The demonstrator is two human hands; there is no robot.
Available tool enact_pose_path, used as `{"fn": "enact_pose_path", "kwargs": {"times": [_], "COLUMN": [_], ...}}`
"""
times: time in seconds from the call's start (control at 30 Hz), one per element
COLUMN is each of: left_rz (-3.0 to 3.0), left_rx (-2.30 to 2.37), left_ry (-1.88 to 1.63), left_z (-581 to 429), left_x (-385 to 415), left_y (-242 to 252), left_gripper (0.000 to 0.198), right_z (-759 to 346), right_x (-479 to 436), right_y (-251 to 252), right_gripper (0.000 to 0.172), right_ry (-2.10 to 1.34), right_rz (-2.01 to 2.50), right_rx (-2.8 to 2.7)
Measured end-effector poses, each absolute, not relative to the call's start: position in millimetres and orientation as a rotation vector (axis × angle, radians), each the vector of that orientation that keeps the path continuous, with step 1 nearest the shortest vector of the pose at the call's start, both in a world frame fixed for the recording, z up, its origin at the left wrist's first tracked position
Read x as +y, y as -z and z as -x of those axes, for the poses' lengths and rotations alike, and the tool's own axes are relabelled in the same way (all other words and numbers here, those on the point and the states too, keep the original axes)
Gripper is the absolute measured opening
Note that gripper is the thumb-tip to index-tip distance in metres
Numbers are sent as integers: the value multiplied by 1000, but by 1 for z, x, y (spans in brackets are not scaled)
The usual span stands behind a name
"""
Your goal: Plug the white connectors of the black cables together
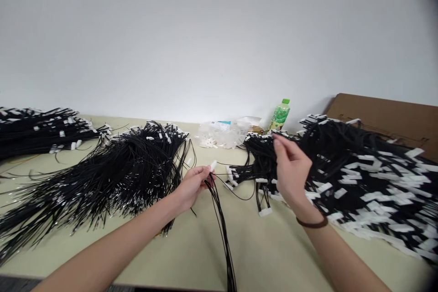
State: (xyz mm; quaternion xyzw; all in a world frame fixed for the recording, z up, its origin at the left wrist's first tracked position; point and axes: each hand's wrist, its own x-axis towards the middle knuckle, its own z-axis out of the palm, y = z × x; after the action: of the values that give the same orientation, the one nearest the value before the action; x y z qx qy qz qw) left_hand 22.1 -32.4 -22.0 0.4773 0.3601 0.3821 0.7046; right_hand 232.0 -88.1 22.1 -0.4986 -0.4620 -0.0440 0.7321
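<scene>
My left hand (195,185) is closed in a pinch on a white plastic connector (213,165) near the middle of the table. Black wires (221,219) run from that connector down over the table's front edge, and one thin wire loops out to the right. Raised above the wire pile on the right is my right hand (292,166), thumb and forefinger pressed together. Whatever lies between those fingertips is too small to make out. Just left of it, a few wire bundles with white connectors (232,175) lie on the table.
A large heap of black wires (137,164) with bare metal ends spreads at left, another bundle (30,130) behind it. Connector-ended harnesses (379,191) cover the right. At the back stand a clear plastic bag (219,134) of white pieces, a green-capped bottle (279,115) and a cardboard box (383,118).
</scene>
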Motion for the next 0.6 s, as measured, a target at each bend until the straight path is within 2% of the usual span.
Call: {"fn": "enact_pose_path", "kwargs": {"times": [0.1,0.23,0.6], "left_rz": [-1060,-1058,-1099], "left_rx": [797,772,728], "left_ry": [-865,-875,-856], "left_z": [-23,-24,-25], "left_x": [-32,-32,-38], "left_y": [22,22,19], "left_gripper": [35,35,33], "right_z": [-211,-190,-185], "right_x": [-93,-95,-95], "right_y": [-13,1,8], "right_gripper": [14,14,13], "right_ry": [310,496,638], "right_rz": [1139,1093,1127], "right_rx": [-1398,-1706,-1725]}}
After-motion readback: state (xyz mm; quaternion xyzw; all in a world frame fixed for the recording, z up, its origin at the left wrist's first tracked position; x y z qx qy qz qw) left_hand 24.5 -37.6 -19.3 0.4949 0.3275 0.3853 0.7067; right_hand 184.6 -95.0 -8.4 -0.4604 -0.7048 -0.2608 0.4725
